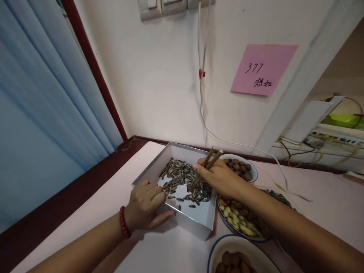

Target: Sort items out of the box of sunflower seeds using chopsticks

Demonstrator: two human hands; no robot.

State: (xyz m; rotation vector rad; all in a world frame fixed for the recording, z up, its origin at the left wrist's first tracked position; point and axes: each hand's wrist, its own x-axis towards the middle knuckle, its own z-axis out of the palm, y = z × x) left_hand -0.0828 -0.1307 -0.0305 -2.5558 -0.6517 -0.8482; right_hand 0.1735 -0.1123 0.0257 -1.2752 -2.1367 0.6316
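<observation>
A white open-topped box (189, 224) holds striped sunflower seeds (180, 172), heaped toward its far side, with a few scattered on the bare bottom. My left hand (146, 204), with a red bead bracelet at the wrist, grips the box's near-left wall, fingers over the rim and thumb outside. In my right hand (217, 174) is a pair of wooden chopsticks (214, 158), slanting down over the right part of the box. Their lower ends reach down among the seeds; whether a seed is pinched between them I cannot tell.
Right of the box stand a bowl of round brown nuts (240, 167), a blue-rimmed dish with peanuts (237, 222) and a bowl of brown nuts (233, 261). More dark seeds (277, 197) lie partly behind my right forearm. A white cable (241, 143) runs down the wall onto the table.
</observation>
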